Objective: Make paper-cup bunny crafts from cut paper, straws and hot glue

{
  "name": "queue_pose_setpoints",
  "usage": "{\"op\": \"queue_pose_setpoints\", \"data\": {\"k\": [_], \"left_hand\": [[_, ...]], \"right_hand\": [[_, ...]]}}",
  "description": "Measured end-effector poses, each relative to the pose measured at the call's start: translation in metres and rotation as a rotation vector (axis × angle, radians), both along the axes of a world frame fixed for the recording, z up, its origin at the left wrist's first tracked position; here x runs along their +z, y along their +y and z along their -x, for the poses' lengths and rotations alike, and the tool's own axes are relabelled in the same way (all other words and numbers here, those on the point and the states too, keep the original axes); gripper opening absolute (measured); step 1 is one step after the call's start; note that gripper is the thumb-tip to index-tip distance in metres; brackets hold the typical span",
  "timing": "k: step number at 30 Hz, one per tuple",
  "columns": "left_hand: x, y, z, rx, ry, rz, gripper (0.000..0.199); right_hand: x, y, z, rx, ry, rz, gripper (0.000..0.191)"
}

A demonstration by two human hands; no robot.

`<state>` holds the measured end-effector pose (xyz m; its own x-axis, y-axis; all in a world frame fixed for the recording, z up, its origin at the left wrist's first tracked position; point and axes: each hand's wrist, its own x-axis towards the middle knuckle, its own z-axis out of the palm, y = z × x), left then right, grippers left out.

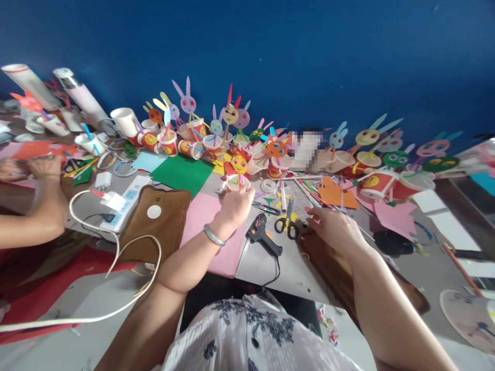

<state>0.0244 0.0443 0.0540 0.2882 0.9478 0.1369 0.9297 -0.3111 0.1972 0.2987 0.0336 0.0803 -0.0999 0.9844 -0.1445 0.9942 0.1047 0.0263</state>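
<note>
My left hand (pixel 236 205) is closed on the near side of a paper cup (pixel 233 183). From that cup rises a yellow paper face (pixel 238 163) with a red fringe. Toward the right, my right hand (pixel 337 230) is held low over the table, fingers apart, beside a brown pouch (pixel 328 268); I see nothing held in it. Black-handled scissors (pixel 286 225) lie just left of its fingertips. Between my hands are a black hot glue gun (pixel 264 235) and a dark craft knife (pixel 266 207). Pink paper (pixel 209 232) is spread under my left forearm.
Several paper cups with rabbit-like faces (pixel 188 103) line the blue wall. Green paper (pixel 183 175), a brown case (pixel 154 221) and a power strip (pixel 129 201) with a looping white cable are at left. Another person's hands (pixel 46 166) work at far left. Orange paper (pixel 335 193) lies right.
</note>
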Motion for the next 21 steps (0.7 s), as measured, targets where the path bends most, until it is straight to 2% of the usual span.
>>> {"op": "queue_pose_setpoints", "data": {"k": [9,14,21], "left_hand": [[0.003,0.0,0.0,0.01,0.003,0.017,0.03],[0.005,0.001,0.001,0.01,-0.004,0.019,0.029],[0.006,0.0,0.001,0.008,-0.012,0.01,0.028]], "right_hand": [[-0.014,0.04,-0.028,-0.121,-0.03,0.078,0.029],[-0.021,0.055,-0.029,-0.129,-0.026,0.116,0.031],[-0.037,0.072,-0.035,-0.128,-0.014,0.174,0.023]]}}
